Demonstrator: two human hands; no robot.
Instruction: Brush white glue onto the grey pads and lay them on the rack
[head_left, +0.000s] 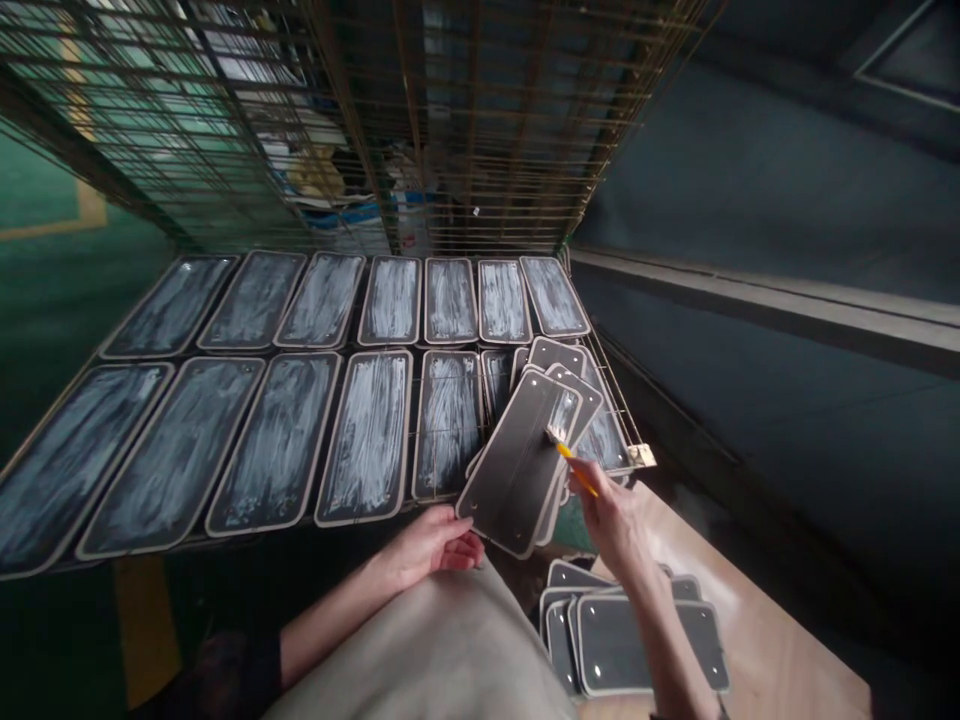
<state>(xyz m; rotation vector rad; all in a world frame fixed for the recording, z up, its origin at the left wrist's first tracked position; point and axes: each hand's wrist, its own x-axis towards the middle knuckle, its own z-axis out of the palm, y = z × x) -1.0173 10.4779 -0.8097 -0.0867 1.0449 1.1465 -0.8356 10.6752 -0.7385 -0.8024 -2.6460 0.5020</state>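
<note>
My right hand (611, 515) grips a brush (577, 470) with a yellow handle. Its white-coated bristles touch the upper right of a dark rectangular panel (514, 470) with rounded corners and a pale rim. A short white streak shows on that panel near its top corner. At the panel's lower left corner, my left hand (439, 540) pinches the edge between thumb and fingers. Beneath this panel lie several similar dark panels (559, 353), fanned out in a tilted pile on the wire rack (611, 385).
Two rows of panels smeared with white, such as one coated panel (364, 440), cover the rack shelf. More dark panels (637, 645) are stacked on a wooden board (765, 610) at lower right. A raised wire grid (480, 120) stands behind; a dark wall (787, 200) is on the right.
</note>
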